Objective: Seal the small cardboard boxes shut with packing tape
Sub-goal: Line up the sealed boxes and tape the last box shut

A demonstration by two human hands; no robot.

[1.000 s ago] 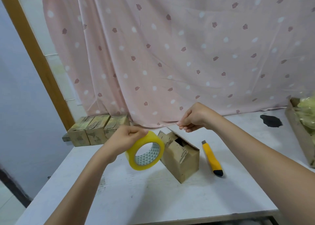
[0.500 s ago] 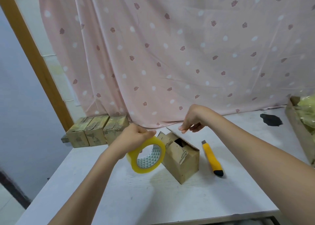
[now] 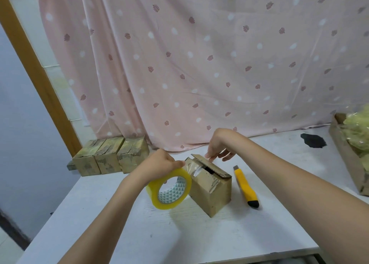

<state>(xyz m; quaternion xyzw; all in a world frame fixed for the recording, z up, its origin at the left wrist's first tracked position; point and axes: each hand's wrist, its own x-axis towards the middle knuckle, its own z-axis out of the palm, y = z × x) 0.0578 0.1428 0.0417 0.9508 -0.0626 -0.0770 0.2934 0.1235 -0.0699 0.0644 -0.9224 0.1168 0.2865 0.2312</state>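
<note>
Cardboard box [image 3: 211, 185] sits on the desk [image 3: 199, 233], flaps ajar. Left hand [image 3: 159, 162] grips the tape roll [image 3: 169, 189] beside it. Right hand [image 3: 218, 148] pinches the clear tape strip [image 3: 196, 168] down at the far flap.

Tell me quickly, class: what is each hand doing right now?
Left hand: grips the yellow-tinted roll of clear packing tape.
Right hand: fingers pinch the tape's end at the small brown cardboard box.
</note>
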